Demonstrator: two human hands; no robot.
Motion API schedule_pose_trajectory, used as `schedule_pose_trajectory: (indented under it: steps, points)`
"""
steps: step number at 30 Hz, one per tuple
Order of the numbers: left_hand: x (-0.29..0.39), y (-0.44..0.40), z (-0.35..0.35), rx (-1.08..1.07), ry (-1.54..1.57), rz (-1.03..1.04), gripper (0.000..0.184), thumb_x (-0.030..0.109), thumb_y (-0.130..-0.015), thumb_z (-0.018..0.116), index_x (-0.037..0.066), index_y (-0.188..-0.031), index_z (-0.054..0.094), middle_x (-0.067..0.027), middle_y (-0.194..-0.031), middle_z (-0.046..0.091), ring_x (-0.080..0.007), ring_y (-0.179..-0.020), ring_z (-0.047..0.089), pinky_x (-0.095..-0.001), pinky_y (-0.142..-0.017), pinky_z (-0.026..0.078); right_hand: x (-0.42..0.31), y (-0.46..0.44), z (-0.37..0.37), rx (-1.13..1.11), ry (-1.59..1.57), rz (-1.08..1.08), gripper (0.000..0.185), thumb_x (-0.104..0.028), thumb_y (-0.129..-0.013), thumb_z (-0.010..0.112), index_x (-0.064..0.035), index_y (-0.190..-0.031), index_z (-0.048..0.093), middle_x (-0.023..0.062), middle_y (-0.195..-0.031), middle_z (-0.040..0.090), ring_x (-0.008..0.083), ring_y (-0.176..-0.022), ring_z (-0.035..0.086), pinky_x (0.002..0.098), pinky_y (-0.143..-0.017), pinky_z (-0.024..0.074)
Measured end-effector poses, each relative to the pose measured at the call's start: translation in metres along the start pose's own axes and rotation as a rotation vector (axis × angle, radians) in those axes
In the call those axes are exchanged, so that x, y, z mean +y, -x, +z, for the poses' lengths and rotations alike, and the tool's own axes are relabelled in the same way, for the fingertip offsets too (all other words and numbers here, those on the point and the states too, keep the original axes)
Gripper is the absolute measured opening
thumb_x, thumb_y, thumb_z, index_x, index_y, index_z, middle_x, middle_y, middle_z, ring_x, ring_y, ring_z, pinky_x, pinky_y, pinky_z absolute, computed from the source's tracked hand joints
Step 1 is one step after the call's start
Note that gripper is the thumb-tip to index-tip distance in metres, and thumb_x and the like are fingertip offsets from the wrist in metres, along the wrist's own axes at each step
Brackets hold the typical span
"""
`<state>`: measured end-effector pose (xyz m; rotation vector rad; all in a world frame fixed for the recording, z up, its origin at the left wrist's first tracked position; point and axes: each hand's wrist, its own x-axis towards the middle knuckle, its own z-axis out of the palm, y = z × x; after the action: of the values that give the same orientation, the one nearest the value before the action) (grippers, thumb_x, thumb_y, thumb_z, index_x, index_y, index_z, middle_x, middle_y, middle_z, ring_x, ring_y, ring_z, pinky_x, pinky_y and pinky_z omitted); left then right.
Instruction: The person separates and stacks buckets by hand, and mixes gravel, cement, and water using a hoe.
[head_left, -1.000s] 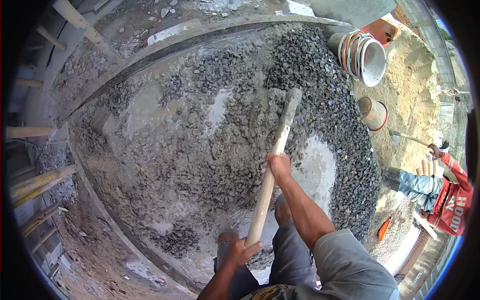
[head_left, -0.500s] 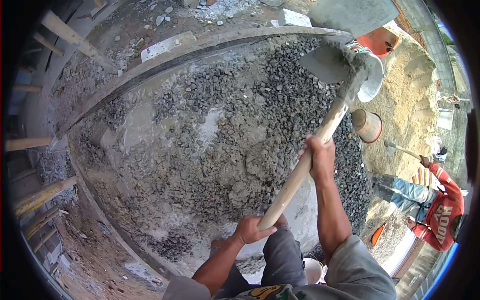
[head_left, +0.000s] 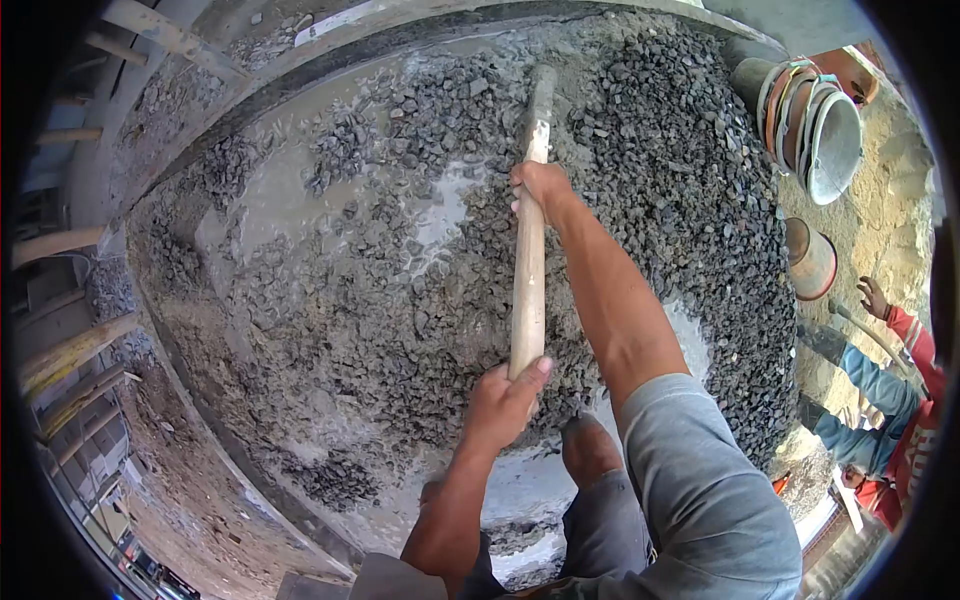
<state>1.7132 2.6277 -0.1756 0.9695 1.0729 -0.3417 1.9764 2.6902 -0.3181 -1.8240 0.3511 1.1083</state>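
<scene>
Both hands grip the pale wooden handle of a hoe (head_left: 529, 290), which runs nearly straight away from me over a bed of wet concrete mix (head_left: 350, 380). My left hand (head_left: 503, 403) is closed around the near end of the handle. Farther up, just below the mud-caked neck, my right hand (head_left: 543, 188) wraps around it with the arm stretched out. The hoe's blade is out of sight where the neck meets the mix. Dark gravel (head_left: 670, 130) lies to the right of the neck, and greyish water pools at the left.
A low wall (head_left: 330, 50) curves around the far and left sides of the mix. Stacked buckets (head_left: 835, 145) and a single bucket (head_left: 810, 258) stand at the right beside a sand pile (head_left: 900, 190). A co-worker in red (head_left: 915, 440) is at the right edge.
The hoe has come down from raised over the gravel at upper right, swinging left onto the mix. Both hands moved up the view with it. The co-worker's raised hand now shows spread fingers.
</scene>
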Motion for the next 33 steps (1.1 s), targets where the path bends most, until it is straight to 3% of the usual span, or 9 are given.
schedule_pose_trajectory:
  steps: [12, 14, 18, 22, 24, 27, 28, 29, 33]
  points:
    - [-0.095, 0.098, -0.068, -0.097, -0.025, 0.152, 0.039, 0.042, -0.084, 0.065, 0.003, -0.085, 0.060, 0.0007, -0.059, 0.053, -0.0060, -0.051, 0.049, -0.0224, -0.045, 0.037, 0.049, 0.145, 0.021, 0.112, -0.063, -0.088, 0.010, -0.004, -0.075, 0.058, 0.0038, -0.075, 0.052, 0.0089, -0.061, 0.050, 0.0209, -0.043, 0.052, 0.0348, -0.036, 0.0439]
    - [-0.115, 0.153, -0.089, -0.041, -0.241, 0.086, 0.046, 0.047, -0.082, 0.063, 0.000, -0.080, 0.063, -0.0067, -0.057, 0.056, -0.0169, -0.055, 0.057, -0.0318, -0.054, 0.044, 0.074, 0.197, 0.029, 0.114, -0.119, -0.038, 0.010, -0.004, -0.075, 0.058, 0.0047, -0.074, 0.052, 0.0092, -0.060, 0.050, 0.0205, -0.041, 0.052, 0.0337, -0.035, 0.0429]
    - [-0.142, 0.247, -0.129, -0.048, -0.096, -0.055, 0.034, 0.036, -0.080, 0.066, 0.002, -0.074, 0.061, -0.0009, -0.061, 0.056, -0.0091, -0.054, 0.053, -0.0247, -0.051, 0.042, 0.111, 0.303, 0.066, 0.152, -0.119, -0.066, 0.015, -0.005, -0.073, 0.059, 0.0058, -0.079, 0.051, 0.0094, -0.060, 0.053, 0.0186, -0.045, 0.055, 0.0340, -0.037, 0.0454]
    - [-0.210, 0.327, -0.165, 0.041, -0.220, -0.345, 0.036, 0.036, -0.077, 0.070, 0.000, -0.081, 0.066, -0.0081, -0.068, 0.065, -0.0171, -0.069, 0.065, -0.0302, -0.064, 0.051, 0.150, 0.385, 0.107, -0.022, -0.124, 0.002, 0.026, -0.006, -0.074, 0.063, 0.0004, -0.094, 0.047, 0.0068, -0.071, 0.055, 0.0162, -0.053, 0.056, 0.0308, -0.046, 0.0477]
    - [-0.268, 0.360, -0.165, 0.117, -0.066, 0.024, 0.032, 0.032, -0.077, 0.071, 0.001, -0.080, 0.064, -0.0038, -0.065, 0.061, -0.0130, -0.063, 0.060, -0.0274, -0.059, 0.049, 0.160, 0.412, 0.118, -0.150, -0.135, 0.001, 0.029, -0.006, -0.074, 0.063, 0.0012, -0.097, 0.048, 0.0063, -0.072, 0.055, 0.0155, -0.056, 0.056, 0.0305, -0.047, 0.0474]
    - [-0.213, 0.360, -0.115, 0.014, -0.519, -0.226, 0.040, 0.044, -0.075, 0.065, 0.007, -0.089, 0.068, -0.0158, -0.077, 0.067, -0.0325, -0.076, 0.067, -0.0426, -0.063, 0.051, 0.150, 0.411, 0.099, -0.302, -0.231, 0.099, 0.033, -0.005, -0.074, 0.063, 0.0006, -0.102, 0.048, 0.0055, -0.074, 0.054, 0.0141, -0.056, 0.056, 0.0291, -0.046, 0.0465]
    - [-0.191, 0.342, -0.100, -0.063, -0.557, -0.187, 0.032, 0.033, -0.075, 0.074, 0.002, -0.079, 0.064, -0.0046, -0.066, 0.062, -0.0125, -0.066, 0.062, -0.0280, -0.060, 0.049, 0.116, 0.410, 0.088, -0.299, -0.220, 0.088, 0.034, -0.005, -0.074, 0.063, 0.0000, -0.104, 0.048, 0.0052, -0.075, 0.054, 0.0135, -0.056, 0.055, 0.0286, -0.046, 0.0463]
    - [-0.169, 0.322, -0.077, -0.019, -0.332, -0.222, 0.048, 0.044, -0.067, 0.076, -0.001, -0.083, 0.067, -0.0168, -0.076, 0.067, -0.0259, -0.075, 0.067, -0.0365, -0.070, 0.051, 0.079, 0.401, 0.070, -0.291, -0.207, 0.082, 0.035, -0.005, -0.074, 0.062, -0.0006, -0.106, 0.048, 0.0048, -0.076, 0.054, 0.0130, -0.056, 0.055, 0.0281, -0.046, 0.0461]
    - [-0.098, 0.185, -0.005, -0.218, -0.209, 0.182, 0.042, 0.041, -0.070, 0.074, 0.000, -0.075, 0.066, -0.0136, -0.063, 0.064, -0.0257, -0.063, 0.067, -0.0355, -0.058, 0.050, -0.061, 0.336, 0.003, -0.158, -0.077, -0.320, 0.029, -0.002, -0.077, 0.058, 0.0024, -0.102, 0.044, 0.0045, -0.072, 0.051, 0.0117, -0.051, 0.053, 0.0255, -0.044, 0.0462]
